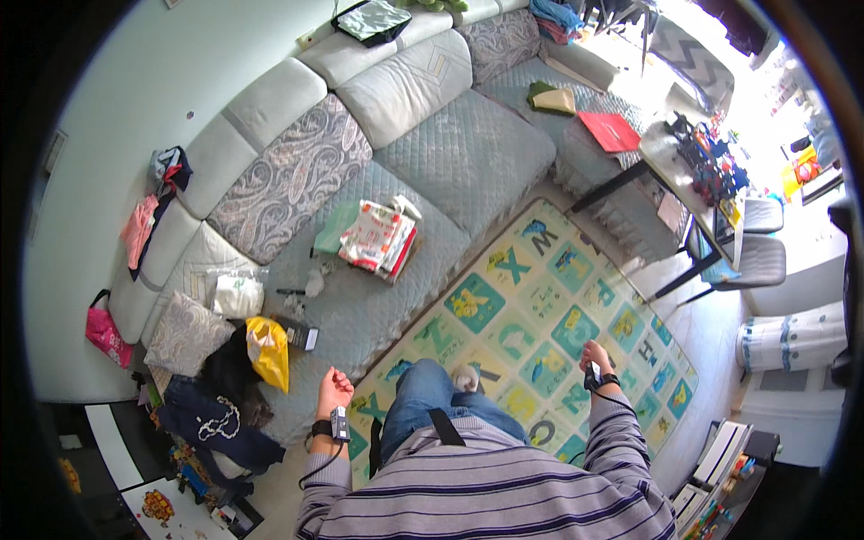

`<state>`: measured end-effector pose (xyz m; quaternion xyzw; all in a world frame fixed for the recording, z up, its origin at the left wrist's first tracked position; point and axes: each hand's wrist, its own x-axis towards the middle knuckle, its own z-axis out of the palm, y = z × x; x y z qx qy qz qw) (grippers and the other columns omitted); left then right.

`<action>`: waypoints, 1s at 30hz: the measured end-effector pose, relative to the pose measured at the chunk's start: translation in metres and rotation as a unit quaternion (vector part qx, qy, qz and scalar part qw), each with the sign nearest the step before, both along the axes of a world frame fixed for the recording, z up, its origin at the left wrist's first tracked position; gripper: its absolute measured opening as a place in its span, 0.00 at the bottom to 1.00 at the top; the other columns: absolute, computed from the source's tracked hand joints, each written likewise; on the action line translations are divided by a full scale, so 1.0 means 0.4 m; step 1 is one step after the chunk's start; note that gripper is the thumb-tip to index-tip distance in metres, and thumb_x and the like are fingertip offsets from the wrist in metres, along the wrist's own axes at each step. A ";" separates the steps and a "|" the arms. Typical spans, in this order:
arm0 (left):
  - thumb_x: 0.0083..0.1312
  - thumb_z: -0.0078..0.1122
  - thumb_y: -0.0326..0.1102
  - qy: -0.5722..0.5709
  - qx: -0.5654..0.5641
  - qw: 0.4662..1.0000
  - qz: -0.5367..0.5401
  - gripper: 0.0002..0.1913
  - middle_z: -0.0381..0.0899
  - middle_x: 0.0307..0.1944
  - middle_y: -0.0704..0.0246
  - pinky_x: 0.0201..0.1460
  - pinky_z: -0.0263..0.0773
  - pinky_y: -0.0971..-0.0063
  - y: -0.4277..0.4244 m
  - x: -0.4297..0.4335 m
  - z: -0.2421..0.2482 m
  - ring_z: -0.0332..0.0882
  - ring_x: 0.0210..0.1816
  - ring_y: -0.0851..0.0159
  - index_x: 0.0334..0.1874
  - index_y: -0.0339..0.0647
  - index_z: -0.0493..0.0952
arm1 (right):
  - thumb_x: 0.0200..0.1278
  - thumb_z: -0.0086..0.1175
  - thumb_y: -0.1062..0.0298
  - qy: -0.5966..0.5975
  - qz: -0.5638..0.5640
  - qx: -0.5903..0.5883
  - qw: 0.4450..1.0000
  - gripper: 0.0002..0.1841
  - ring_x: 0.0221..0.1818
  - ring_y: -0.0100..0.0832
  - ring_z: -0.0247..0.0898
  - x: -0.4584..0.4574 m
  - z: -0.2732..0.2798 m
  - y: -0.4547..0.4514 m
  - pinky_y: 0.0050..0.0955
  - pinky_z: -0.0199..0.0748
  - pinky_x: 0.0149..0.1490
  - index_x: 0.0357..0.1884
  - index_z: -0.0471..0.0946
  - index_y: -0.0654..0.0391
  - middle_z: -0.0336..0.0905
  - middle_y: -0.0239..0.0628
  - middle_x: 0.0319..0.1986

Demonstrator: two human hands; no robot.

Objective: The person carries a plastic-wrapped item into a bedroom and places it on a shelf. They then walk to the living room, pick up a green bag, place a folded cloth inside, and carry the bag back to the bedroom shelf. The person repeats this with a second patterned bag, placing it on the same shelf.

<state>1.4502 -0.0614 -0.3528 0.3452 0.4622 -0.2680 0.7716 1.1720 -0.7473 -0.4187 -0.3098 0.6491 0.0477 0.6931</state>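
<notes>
My left hand [335,391] hangs in the air near the front edge of the sofa, its fingers curled in and nothing seen in them. A yellow plastic bag [268,347] and a small dark box [302,337] on the sofa are nearest to it. My right hand [595,356] is a loose fist above the alphabet play mat [533,304], touching nothing. Each wrist wears a black strap with a small wired device. Farther along the seat lies a stack of folded printed bags [378,236], with a white item in clear plastic [239,294] nearer the cushions.
The grey sectional sofa [466,155] curves around the mat. At right stands a table [688,182] piled with toys, with grey chairs [761,260] beside it. A shelf unit [715,459] is at lower right. Dark clothes [202,412] hang off the sofa at left.
</notes>
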 end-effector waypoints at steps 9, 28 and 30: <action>0.70 0.52 0.47 -0.053 -0.038 0.998 0.011 0.11 0.71 0.23 0.79 0.27 0.62 0.79 -0.202 0.184 -0.073 0.64 0.21 0.75 0.32 0.52 0.73 | 0.63 0.50 0.62 -0.114 0.132 0.029 0.984 0.18 0.13 0.28 0.53 0.396 0.030 0.009 0.28 0.56 0.20 0.15 0.61 0.48 0.56 0.25 0.12; 0.65 0.60 0.46 -0.065 0.222 0.971 0.063 0.29 0.73 0.58 0.62 0.61 0.66 0.65 -0.087 0.122 -0.078 0.71 0.58 0.60 0.62 0.31 0.69 | 0.60 0.53 0.72 0.089 0.349 0.007 0.933 0.07 0.16 0.21 0.58 0.150 0.387 -0.292 0.22 0.58 0.21 0.27 0.69 0.50 0.63 0.25 0.18; 0.65 0.60 0.45 -0.090 0.275 0.957 0.004 0.23 0.79 0.47 0.64 0.52 0.71 0.67 -0.112 0.099 -0.057 0.76 0.47 0.64 0.54 0.33 0.74 | 0.59 0.54 0.73 0.113 0.336 0.022 0.935 0.07 0.17 0.20 0.59 0.207 0.413 -0.287 0.21 0.59 0.22 0.27 0.69 0.50 0.63 0.24 0.18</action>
